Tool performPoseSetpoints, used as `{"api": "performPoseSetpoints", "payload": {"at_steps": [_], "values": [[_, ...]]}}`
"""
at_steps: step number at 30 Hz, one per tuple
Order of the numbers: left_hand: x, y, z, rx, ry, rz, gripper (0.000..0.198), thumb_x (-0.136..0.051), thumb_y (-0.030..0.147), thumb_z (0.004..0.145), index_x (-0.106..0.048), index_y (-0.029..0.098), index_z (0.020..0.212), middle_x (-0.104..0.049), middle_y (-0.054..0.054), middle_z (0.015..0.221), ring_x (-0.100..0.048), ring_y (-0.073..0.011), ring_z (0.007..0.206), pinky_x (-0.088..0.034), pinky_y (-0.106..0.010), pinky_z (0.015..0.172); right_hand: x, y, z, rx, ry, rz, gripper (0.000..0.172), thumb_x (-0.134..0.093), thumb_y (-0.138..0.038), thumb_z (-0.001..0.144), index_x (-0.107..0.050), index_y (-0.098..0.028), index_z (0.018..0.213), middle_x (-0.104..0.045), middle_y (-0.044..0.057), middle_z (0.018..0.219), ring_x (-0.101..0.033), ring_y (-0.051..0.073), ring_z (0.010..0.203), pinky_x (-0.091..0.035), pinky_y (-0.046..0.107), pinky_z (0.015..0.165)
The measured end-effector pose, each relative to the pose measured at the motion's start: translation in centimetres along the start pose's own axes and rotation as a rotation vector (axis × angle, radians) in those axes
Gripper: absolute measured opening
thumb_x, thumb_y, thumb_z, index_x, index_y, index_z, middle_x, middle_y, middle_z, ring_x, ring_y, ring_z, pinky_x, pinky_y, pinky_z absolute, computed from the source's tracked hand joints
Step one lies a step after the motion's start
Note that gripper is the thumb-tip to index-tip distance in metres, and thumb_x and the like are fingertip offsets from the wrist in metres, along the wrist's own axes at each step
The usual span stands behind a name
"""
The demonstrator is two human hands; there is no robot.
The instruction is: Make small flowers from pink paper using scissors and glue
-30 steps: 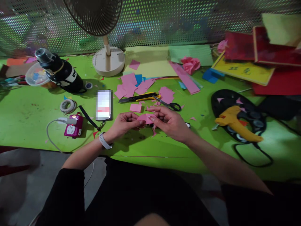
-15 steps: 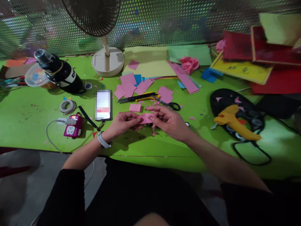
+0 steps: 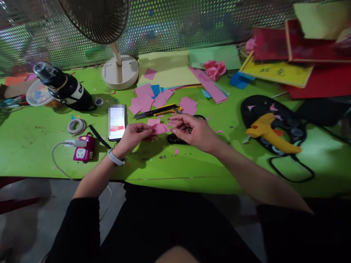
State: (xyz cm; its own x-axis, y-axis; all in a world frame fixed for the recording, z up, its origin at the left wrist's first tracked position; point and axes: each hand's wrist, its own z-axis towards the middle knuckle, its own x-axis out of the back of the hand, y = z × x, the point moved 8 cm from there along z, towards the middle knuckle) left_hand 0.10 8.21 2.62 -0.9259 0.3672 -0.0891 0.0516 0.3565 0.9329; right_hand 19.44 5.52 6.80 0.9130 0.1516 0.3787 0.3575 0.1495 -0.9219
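Note:
My left hand [image 3: 135,136] is closed, its thumb and fingers pinching a small pink piece of paper [image 3: 161,128] by its left end. My right hand [image 3: 196,132] is just right of that paper, apart from it, with fingers loosely curled and fingertips separated. Under the right hand lies a glossy black object [image 3: 175,139], mostly hidden, so I cannot tell its kind. A yellow and black utility knife [image 3: 157,111] lies behind the hands. Scissors [image 3: 200,117] are partly covered by the right hand. Pink paper pieces [image 3: 144,96] lie beyond the knife.
To the left are a phone [image 3: 117,122], a purple plug adapter [image 3: 83,149], a tape roll [image 3: 76,126] and a black bottle [image 3: 70,91]. A fan base [image 3: 120,73] stands behind. On the right, a yellow glue gun [image 3: 271,133] rests on a black object.
My right hand has let go of the pink paper and drawn apart from it. My left hand keeps the paper and has shifted slightly left. The whole view has shifted a little.

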Motion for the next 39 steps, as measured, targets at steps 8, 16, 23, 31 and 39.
{"api": "performPoseSetpoints", "payload": {"at_steps": [8, 16, 23, 31, 39], "values": [[-1.0, -1.5, 2.3, 0.061, 0.012, 0.048, 0.013, -0.077, 0.020, 0.079, -0.072, 0.009, 0.083, -0.076, -0.008, 0.082, -0.072, -0.0120, 0.071, -0.059, -0.031, 0.081, 2.0, -0.3, 0.1, 0.024, 0.096, 0.029, 0.026, -0.068, -0.030, 0.085, -0.069, -0.024, 0.110, -0.069, 0.004, 0.087, -0.061, 0.016, 0.074, -0.055, 0.030, 0.063], [-5.1, -3.2, 2.3, 0.149, -0.146, 0.009, 0.020, -0.080, 0.023, 0.077, -0.070, 0.007, 0.080, -0.075, -0.009, 0.078, -0.071, -0.0122, 0.065, -0.060, -0.029, 0.073, 1.2, -0.5, 0.2, 0.044, 0.096, 0.001, 0.021, -0.068, -0.028, 0.085, -0.070, -0.022, 0.105, -0.069, 0.004, 0.086, -0.062, 0.016, 0.075, -0.052, 0.030, 0.065], [-5.7, -3.3, 2.5, 0.172, -0.177, -0.022, 0.014, -0.077, 0.018, 0.080, -0.069, 0.008, 0.080, -0.075, -0.008, 0.076, -0.070, -0.0112, 0.064, -0.059, -0.029, 0.072, 0.9, -0.1, 1.1, 0.164, 0.140, -0.179, 0.020, -0.064, -0.025, 0.087, -0.069, -0.022, 0.106, -0.068, 0.007, 0.097, -0.064, 0.020, 0.084, -0.056, 0.040, 0.078], [-5.9, -3.1, 2.6, 0.191, -0.188, 0.002, 0.009, -0.072, 0.012, 0.083, -0.067, 0.008, 0.076, -0.073, -0.007, 0.073, -0.068, -0.0109, 0.062, -0.059, -0.032, 0.075, 0.5, 0.4, 1.9, 0.191, 0.174, -0.305, 0.024, -0.064, -0.020, 0.086, -0.066, -0.023, 0.110, -0.067, 0.008, 0.103, -0.064, 0.023, 0.093, -0.057, 0.043, 0.083], [-5.8, -3.0, 2.6, 0.202, -0.182, -0.016, 0.007, -0.071, 0.010, 0.083, -0.065, 0.007, 0.079, -0.072, -0.007, 0.075, -0.069, -0.0120, 0.063, -0.060, -0.033, 0.076, -1.0, 0.2, 3.7, 0.143, 0.093, -0.401, 0.030, -0.063, -0.026, 0.089, -0.064, -0.020, 0.118, -0.064, 0.012, 0.117, -0.062, 0.028, 0.106, -0.054, 0.049, 0.091]]}}
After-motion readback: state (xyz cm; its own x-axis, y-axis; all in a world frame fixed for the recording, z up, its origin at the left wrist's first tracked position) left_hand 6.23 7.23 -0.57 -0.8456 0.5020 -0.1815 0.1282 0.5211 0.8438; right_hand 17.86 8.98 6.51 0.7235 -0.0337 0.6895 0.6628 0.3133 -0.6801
